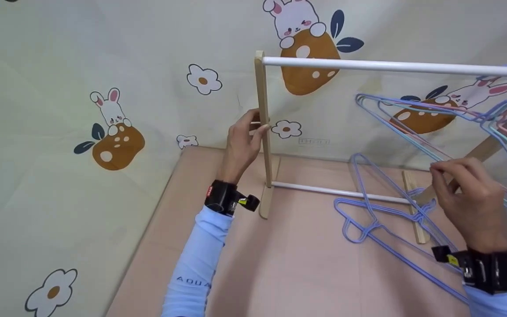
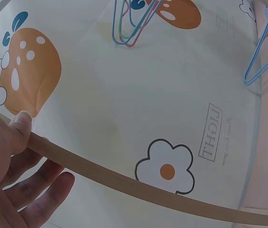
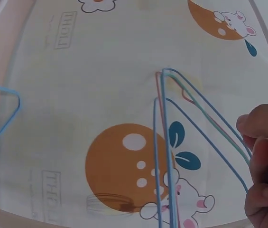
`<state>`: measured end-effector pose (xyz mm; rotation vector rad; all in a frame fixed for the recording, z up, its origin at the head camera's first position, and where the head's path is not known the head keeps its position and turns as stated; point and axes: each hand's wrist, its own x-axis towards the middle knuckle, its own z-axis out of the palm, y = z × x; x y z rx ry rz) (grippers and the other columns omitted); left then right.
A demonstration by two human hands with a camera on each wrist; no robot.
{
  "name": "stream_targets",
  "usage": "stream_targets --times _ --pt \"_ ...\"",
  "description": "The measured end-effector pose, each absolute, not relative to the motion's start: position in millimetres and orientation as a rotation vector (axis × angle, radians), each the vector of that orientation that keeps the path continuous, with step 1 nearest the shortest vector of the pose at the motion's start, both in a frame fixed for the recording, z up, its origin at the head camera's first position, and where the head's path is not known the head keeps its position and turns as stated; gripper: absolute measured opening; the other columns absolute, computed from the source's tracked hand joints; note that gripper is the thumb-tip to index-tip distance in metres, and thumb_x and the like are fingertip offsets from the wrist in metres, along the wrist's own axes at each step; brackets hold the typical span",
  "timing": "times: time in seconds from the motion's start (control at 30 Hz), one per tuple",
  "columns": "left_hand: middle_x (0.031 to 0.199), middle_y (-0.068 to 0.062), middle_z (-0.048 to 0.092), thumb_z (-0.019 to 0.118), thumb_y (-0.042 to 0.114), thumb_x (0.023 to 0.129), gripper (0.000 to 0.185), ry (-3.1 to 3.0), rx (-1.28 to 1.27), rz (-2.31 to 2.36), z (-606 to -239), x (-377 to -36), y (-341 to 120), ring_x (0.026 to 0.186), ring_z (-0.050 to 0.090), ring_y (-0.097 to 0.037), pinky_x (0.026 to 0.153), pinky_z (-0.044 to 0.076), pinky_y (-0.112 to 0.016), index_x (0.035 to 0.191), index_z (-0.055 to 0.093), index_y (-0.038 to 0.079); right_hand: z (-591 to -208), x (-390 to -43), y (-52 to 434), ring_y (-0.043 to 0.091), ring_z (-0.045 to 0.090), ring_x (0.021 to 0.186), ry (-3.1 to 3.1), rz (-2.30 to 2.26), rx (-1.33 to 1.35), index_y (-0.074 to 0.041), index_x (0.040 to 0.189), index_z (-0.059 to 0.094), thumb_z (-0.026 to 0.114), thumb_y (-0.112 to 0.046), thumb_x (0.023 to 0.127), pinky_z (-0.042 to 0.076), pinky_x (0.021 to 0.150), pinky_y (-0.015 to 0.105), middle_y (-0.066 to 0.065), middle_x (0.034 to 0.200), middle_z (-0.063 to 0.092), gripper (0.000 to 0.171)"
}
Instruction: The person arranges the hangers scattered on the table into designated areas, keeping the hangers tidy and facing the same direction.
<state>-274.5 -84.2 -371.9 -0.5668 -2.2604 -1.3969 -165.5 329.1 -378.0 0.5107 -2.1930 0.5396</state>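
Observation:
A small clothes rack has a wooden left upright point(image 1: 263, 145) and a white top rod point(image 1: 390, 66). My left hand point(image 1: 258, 125) grips that upright about halfway up; in the left wrist view the thumb of my left hand point(image 2: 39, 152) presses on the wooden upright point(image 2: 124, 183) and the fingers curl under it. Several blue, pink and teal wire hangers point(image 1: 486, 118) hang at the rod's right end. My right hand point(image 1: 438, 169) pinches their lower wires. In the right wrist view the wires of the hangers point(image 3: 163, 142) run behind the curled fingers of my right hand point(image 3: 252, 142).
Loose blue hangers point(image 1: 370, 211) lie on the pink surface point(image 1: 280, 264) across the rack's lower white bar point(image 1: 337, 191) and its wooden right foot point(image 1: 414, 207). A cream backdrop point(image 1: 148, 66) printed with rabbits and flowers stands right behind the rack.

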Motion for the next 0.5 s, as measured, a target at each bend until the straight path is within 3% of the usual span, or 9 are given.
stream_targets --times 0.23,0.5 --pt "0.103 -0.003 0.060 0.057 0.020 0.094 0.029 -2.283 -0.551 -1.382 -372.6 -273.8 -83.8 0.094 0.061 -0.013 0.076 0.053 -0.021 0.120 0.056 0.005 -405.7 -162.8 329.4 0.010 0.051 0.063 -2.369 0.519 0.568 -0.006 0.096 0.070 0.075 0.005 0.073 0.036 0.055 0.009 0.003 0.091 0.060 0.026" --pt "0.102 -0.002 0.060 0.057 0.022 0.094 0.030 -2.292 -0.533 -1.380 -371.6 -274.2 -84.3 0.094 0.061 -0.013 0.076 0.053 -0.021 0.119 0.056 0.007 -444.3 -162.3 334.6 0.008 0.049 0.059 -2.669 0.542 0.591 -0.009 0.091 0.069 0.076 -0.001 0.074 0.042 0.044 0.019 -0.001 0.083 0.057 0.020"
